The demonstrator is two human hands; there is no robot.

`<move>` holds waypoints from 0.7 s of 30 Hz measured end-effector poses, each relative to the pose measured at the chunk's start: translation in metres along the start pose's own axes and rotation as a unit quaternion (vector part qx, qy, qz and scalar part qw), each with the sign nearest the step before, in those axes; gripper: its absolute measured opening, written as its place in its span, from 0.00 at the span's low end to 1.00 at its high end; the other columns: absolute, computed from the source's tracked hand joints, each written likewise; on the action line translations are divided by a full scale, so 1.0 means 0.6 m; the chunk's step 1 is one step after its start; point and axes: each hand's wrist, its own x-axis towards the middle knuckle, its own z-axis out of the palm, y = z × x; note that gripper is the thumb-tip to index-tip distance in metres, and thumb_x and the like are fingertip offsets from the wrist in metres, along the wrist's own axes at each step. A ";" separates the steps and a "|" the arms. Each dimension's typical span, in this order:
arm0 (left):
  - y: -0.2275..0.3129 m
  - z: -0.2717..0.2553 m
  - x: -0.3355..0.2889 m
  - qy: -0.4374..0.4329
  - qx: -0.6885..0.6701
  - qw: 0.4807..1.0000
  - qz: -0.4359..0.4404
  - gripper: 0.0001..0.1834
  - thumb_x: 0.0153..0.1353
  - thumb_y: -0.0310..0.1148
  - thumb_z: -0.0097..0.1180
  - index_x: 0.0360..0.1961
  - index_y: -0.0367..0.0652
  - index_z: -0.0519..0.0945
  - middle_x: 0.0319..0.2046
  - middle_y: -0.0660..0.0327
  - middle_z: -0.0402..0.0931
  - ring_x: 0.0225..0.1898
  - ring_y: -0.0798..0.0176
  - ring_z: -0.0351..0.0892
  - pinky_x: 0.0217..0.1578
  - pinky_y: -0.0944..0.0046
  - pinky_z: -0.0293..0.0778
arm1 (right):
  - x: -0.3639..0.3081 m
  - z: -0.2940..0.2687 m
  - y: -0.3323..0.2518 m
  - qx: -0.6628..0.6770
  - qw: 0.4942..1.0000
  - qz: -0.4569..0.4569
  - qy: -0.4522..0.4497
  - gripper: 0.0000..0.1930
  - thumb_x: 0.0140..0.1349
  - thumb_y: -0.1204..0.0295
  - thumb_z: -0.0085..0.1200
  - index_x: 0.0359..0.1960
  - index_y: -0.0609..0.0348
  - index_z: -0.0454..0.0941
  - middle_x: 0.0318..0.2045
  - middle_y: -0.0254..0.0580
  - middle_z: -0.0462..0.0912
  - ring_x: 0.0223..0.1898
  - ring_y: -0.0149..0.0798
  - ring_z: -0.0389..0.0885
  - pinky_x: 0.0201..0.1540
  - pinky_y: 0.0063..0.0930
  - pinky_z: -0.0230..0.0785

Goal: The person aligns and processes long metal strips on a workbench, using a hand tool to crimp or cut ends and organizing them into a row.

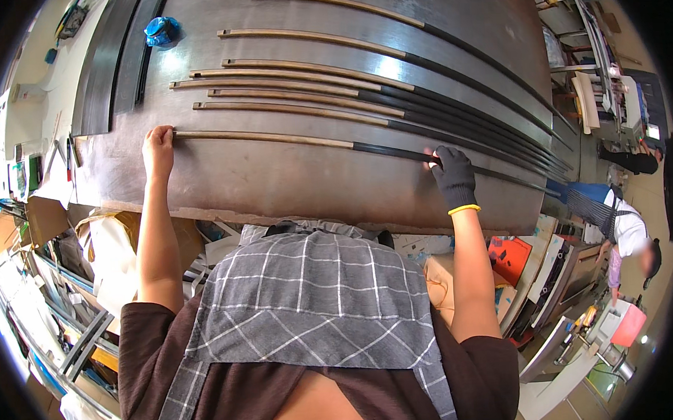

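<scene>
A long thin strip point(273, 139), bronze along its left part and black along its right, lies across the dark tabletop point(298, 182) in front of me. My bare left hand point(157, 152) pinches its bronze end. On the black part, my right hand point(453, 176), in a black glove with a yellow cuff, is closed around it. Just beyond lie several similar two-tone strips point(294, 101), roughly parallel, with small slots near their left ends. Farther back, another such strip point(335, 0) lies apart from the group.
Wide dark panels point(109, 70) lie at the table's left, beside a blue wrapped bundle point(161, 31). Frames and scrap point(79, 326) crowd the lower left. A person point(615, 216) in a striped apron stands at the right, past the strips' far ends, near a cluttered bench point(605, 341).
</scene>
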 end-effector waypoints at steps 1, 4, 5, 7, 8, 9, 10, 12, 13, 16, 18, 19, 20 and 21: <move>0.002 0.003 -0.002 0.000 0.000 1.000 0.003 0.08 0.61 0.31 0.56 0.37 0.40 0.83 0.34 0.51 0.79 0.37 0.52 0.79 0.42 0.58 0.74 | -0.002 -0.005 -0.001 -0.012 0.999 0.022 -0.027 0.16 0.52 0.65 0.62 0.41 0.53 0.76 0.39 0.45 0.80 0.45 0.49 0.78 0.47 0.44 0.71; -0.002 -0.012 -0.005 -0.007 0.014 1.000 -0.016 0.07 0.60 0.32 0.58 0.37 0.43 0.84 0.34 0.52 0.79 0.37 0.50 0.78 0.41 0.57 0.74 | 0.013 -0.017 -0.033 -0.040 0.999 0.032 0.000 0.22 0.54 0.61 0.61 0.49 0.53 0.74 0.51 0.48 0.75 0.54 0.51 0.73 0.54 0.45 0.68; 0.007 -0.014 -0.001 -0.018 0.025 0.999 -0.026 0.07 0.59 0.33 0.58 0.37 0.45 0.84 0.34 0.53 0.79 0.37 0.50 0.78 0.42 0.57 0.74 | 0.007 -0.018 -0.042 -0.052 0.995 0.019 0.080 0.25 0.55 0.59 0.60 0.53 0.54 0.72 0.56 0.49 0.72 0.58 0.53 0.70 0.58 0.47 0.65; 0.065 -0.017 0.001 0.057 0.124 0.990 0.037 0.08 0.58 0.35 0.59 0.37 0.47 0.85 0.34 0.56 0.80 0.39 0.50 0.78 0.45 0.56 0.73 | 0.012 -0.004 -0.046 -0.065 0.987 0.016 0.144 0.29 0.58 0.55 0.58 0.59 0.55 0.69 0.63 0.51 0.65 0.65 0.55 0.62 0.63 0.49 0.59; 0.076 -0.011 0.008 0.071 0.101 0.991 0.043 0.08 0.58 0.35 0.59 0.37 0.48 0.85 0.34 0.57 0.80 0.40 0.51 0.78 0.46 0.56 0.73 | 0.016 0.012 -0.041 -0.069 0.989 0.022 0.130 0.31 0.59 0.53 0.56 0.61 0.56 0.67 0.66 0.52 0.61 0.67 0.56 0.58 0.65 0.51 0.56; 0.094 0.002 0.014 0.082 0.075 0.993 0.050 0.09 0.58 0.36 0.59 0.37 0.48 0.85 0.34 0.58 0.80 0.41 0.51 0.77 0.47 0.56 0.72 | 0.016 0.031 -0.033 -0.077 0.990 0.030 0.113 0.33 0.60 0.51 0.55 0.63 0.56 0.65 0.69 0.52 0.57 0.70 0.57 0.54 0.67 0.52 0.52; 0.115 0.010 0.021 0.067 0.060 0.995 0.044 0.10 0.58 0.38 0.58 0.38 0.48 0.85 0.35 0.58 0.81 0.41 0.51 0.78 0.46 0.56 0.73 | 0.014 0.054 -0.028 -0.071 0.989 0.030 0.130 0.33 0.62 0.47 0.51 0.61 0.58 0.67 0.69 0.53 0.58 0.70 0.56 0.54 0.68 0.53 0.50; 0.131 0.033 0.030 0.038 0.085 0.995 0.039 0.11 0.59 0.42 0.57 0.36 0.48 0.86 0.35 0.58 0.82 0.41 0.51 0.79 0.46 0.57 0.73 | 0.007 0.059 -0.021 -0.081 0.986 0.011 0.147 0.31 0.61 0.48 0.51 0.59 0.57 0.69 0.67 0.52 0.61 0.69 0.55 0.56 0.67 0.53 0.51; 0.137 0.033 0.033 0.023 0.113 0.992 0.041 0.12 0.59 0.43 0.57 0.34 0.49 0.86 0.33 0.59 0.83 0.41 0.52 0.79 0.45 0.57 0.74 | 0.001 0.061 -0.017 -0.086 0.984 0.005 0.155 0.30 0.61 0.49 0.52 0.58 0.56 0.70 0.66 0.51 0.63 0.68 0.55 0.57 0.66 0.53 0.52; 0.123 0.044 0.032 -0.010 0.083 0.994 -0.071 0.13 0.57 0.47 0.58 0.31 0.51 0.87 0.31 0.60 0.84 0.36 0.56 0.83 0.41 0.56 0.75 | 0.008 0.032 -0.008 0.005 0.993 0.000 0.119 0.23 0.56 0.57 0.58 0.51 0.52 0.75 0.53 0.41 0.76 0.56 0.48 0.71 0.58 0.47 0.63; 0.145 0.029 0.027 -0.044 0.117 0.985 -0.121 0.15 0.55 0.49 0.58 0.33 0.53 0.86 0.33 0.63 0.85 0.38 0.58 0.83 0.41 0.57 0.75 | 0.035 -0.006 -0.015 -0.012 0.996 0.073 0.054 0.19 0.53 0.60 0.61 0.47 0.50 0.78 0.45 0.42 0.80 0.49 0.48 0.77 0.51 0.43 0.70; 0.155 0.026 0.028 -0.054 0.123 0.980 -0.148 0.16 0.54 0.51 0.58 0.33 0.53 0.86 0.33 0.64 0.85 0.38 0.59 0.84 0.40 0.57 0.75 | 0.048 -0.020 -0.015 -0.022 0.993 0.113 0.022 0.18 0.53 0.60 0.61 0.45 0.49 0.80 0.42 0.42 0.81 0.47 0.48 0.78 0.49 0.43 0.71; 0.157 0.027 0.032 -0.063 0.129 0.978 -0.152 0.16 0.53 0.51 0.58 0.34 0.54 0.86 0.33 0.64 0.85 0.38 0.59 0.84 0.41 0.57 0.75 | 0.056 -0.028 -0.005 -0.014 0.996 0.083 0.002 0.17 0.52 0.59 0.62 0.42 0.50 0.80 0.41 0.43 0.81 0.46 0.49 0.79 0.48 0.42 0.72; 0.156 0.033 0.043 -0.078 0.133 0.975 -0.158 0.16 0.52 0.52 0.58 0.34 0.54 0.86 0.33 0.65 0.85 0.38 0.59 0.84 0.41 0.57 0.75 | 0.063 -0.038 0.006 -0.009 0.998 0.055 -0.021 0.16 0.52 0.59 0.62 0.40 0.50 0.81 0.40 0.43 0.82 0.45 0.49 0.79 0.47 0.41 0.72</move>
